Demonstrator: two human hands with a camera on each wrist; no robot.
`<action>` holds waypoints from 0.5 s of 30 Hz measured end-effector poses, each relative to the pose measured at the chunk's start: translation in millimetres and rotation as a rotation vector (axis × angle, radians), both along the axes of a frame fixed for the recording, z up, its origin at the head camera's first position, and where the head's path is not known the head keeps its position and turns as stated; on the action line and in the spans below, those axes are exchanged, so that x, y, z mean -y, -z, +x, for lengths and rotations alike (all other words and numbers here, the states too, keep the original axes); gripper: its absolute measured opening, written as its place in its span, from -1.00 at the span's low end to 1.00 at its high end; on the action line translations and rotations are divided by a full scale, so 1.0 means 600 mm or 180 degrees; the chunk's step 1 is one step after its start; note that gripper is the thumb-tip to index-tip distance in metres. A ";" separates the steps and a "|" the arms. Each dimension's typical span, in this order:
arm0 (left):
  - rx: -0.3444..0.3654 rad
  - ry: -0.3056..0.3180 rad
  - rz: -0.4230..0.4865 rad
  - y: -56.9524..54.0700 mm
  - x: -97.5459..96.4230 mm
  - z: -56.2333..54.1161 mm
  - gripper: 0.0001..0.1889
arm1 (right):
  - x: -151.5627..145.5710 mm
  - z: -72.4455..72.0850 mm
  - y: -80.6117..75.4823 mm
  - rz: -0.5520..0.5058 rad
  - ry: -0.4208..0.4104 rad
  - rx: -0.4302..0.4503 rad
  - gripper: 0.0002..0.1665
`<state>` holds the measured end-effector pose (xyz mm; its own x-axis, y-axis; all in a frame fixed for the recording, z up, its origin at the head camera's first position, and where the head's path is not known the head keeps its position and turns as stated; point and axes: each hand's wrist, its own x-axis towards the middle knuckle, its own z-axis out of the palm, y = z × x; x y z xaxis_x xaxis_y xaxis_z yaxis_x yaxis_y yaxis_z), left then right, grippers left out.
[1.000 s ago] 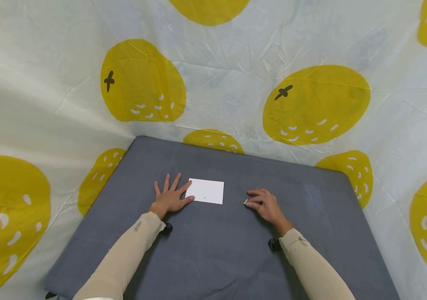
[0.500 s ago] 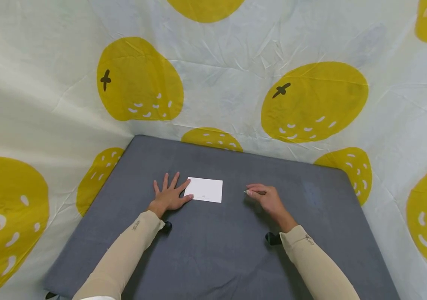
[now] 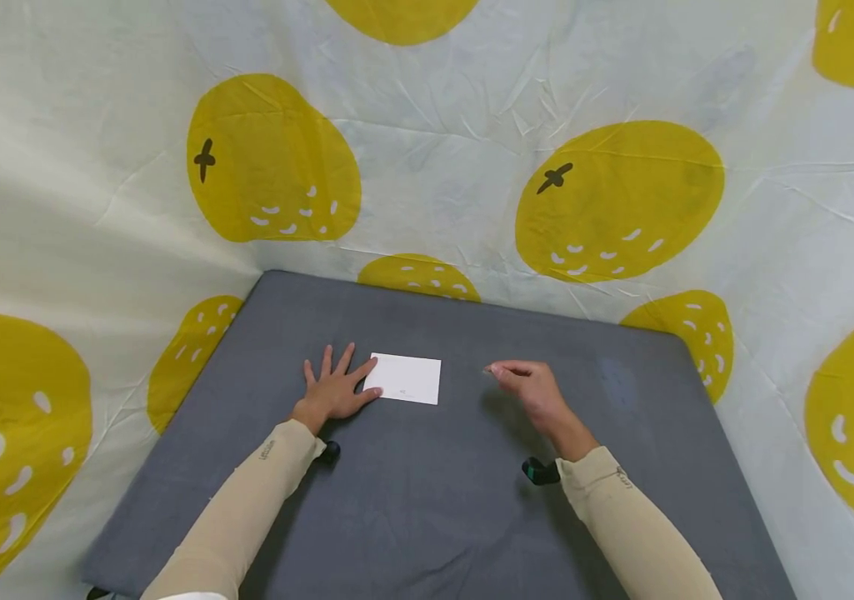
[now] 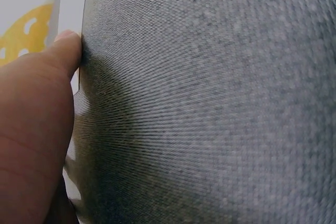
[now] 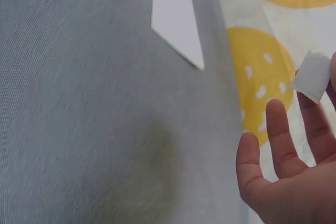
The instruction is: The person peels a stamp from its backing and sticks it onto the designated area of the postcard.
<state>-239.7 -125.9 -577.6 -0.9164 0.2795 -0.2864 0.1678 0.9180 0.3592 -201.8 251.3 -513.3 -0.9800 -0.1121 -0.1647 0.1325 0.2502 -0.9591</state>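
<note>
A white rectangular card or envelope [image 3: 406,379], with faint small print near its lower edge, lies flat on the grey surface. My left hand [image 3: 332,395] is spread beside it, with the thumb and index fingertips resting on its left edge. In the left wrist view the thumb [image 4: 65,51] presses the white edge. To the right of the card and above the surface, my right hand [image 3: 539,398] pinches a small stamp [image 5: 312,75]. Its pale blank side and toothed edge show in the right wrist view. The other right fingers are loosely bent, apart from it.
The grey padded table [image 3: 412,500] extends around both hands. Behind and to the left hangs a white cloth [image 3: 434,167] printed with yellow fruit. A black wrist camera [image 3: 541,471] sits below the right wrist, another black camera [image 3: 329,453] by the left.
My right hand has risen off the surface with the stamp and turned, so the stamp's green face no longer shows. The left hand and the card have stayed together in place.
</note>
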 end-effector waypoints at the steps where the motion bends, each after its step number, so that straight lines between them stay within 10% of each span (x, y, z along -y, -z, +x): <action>1: -0.0017 0.0010 -0.0017 -0.002 0.000 0.001 -0.20 | 0.002 0.000 -0.004 -0.0069 0.0014 0.0040 -0.55; 15: -0.0145 0.0101 -0.0085 0.003 -0.003 0.000 -0.19 | 0.042 0.009 -0.055 -0.1302 0.0296 0.0559 -0.66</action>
<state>-239.8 -124.1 -579.6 -0.9195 0.3014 -0.2523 0.2126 0.9212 0.3258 -196.2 226.1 -480.5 -0.9501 -0.1153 -0.2898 0.3060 -0.1653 -0.9376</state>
